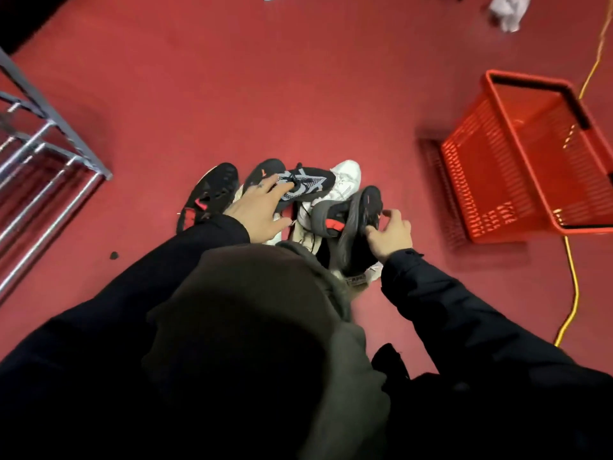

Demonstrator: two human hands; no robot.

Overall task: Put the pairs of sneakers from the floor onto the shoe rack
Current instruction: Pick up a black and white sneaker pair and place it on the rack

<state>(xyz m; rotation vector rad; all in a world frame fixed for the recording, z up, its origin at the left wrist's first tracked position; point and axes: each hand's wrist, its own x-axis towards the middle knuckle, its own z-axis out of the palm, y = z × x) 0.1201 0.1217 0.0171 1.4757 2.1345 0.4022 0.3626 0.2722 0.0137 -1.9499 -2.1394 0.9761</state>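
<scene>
A heap of sneakers lies on the red floor in front of me. My left hand (257, 207) reaches onto a black and grey laced sneaker (306, 185), fingers spread over its laces. My right hand (391, 234) grips a black sneaker with a grey sole (355, 224), turned on its side. A black sneaker with red marks (209, 194) lies at the left of the heap, and a white sneaker (346, 179) lies behind it. The metal shoe rack (46, 161) stands at the left edge.
A red plastic basket (530, 154) sits on the floor to the right. A yellow cable (572, 293) runs along the floor beside it. Crumpled white cloth (507, 11) lies at the far top right. My dark sleeves and hood fill the lower view.
</scene>
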